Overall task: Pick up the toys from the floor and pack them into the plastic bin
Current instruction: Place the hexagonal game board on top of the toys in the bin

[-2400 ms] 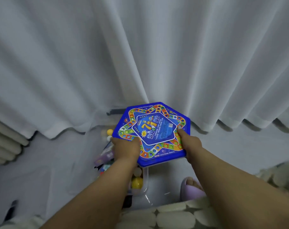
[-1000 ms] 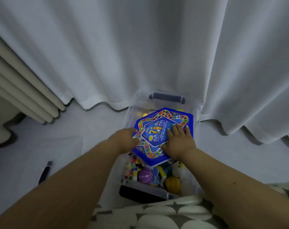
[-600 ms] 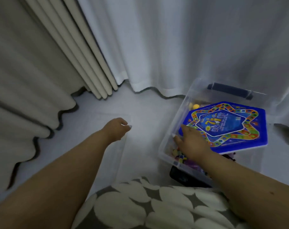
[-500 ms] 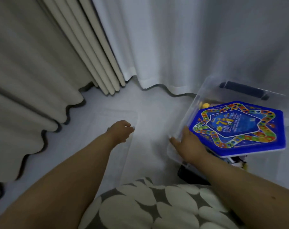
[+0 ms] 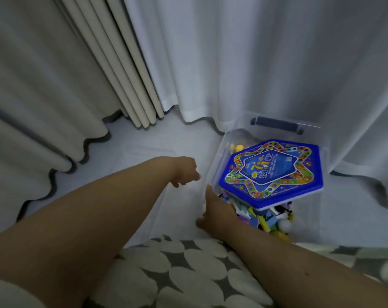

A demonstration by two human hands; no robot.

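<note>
Apparently packing step nearly done: blue hexagonal board-game box (image 5: 270, 174) lies tilted atop heap of small colourful toys (image 5: 266, 215) inside clear plastic bin (image 5: 308, 207), at right by white sheer curtain (image 5: 255, 63). Right hand (image 5: 217, 213), fingers straight and together, touches bin's near-left rim. Left hand (image 5: 184, 171) hovers over clear flat lid (image 5: 144, 196) on floor, fingers loosely curled, holding nothing. Next move likely: lift lid, close bin; box overhangs the heap and may block the fit. Open floor left; curtains crowd far side.

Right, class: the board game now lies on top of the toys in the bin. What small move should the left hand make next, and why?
Probably grip the edge of the clear lid lying on the floor under the left hand. The board game already lies in the bin, and the right hand rests at its corner.
</note>
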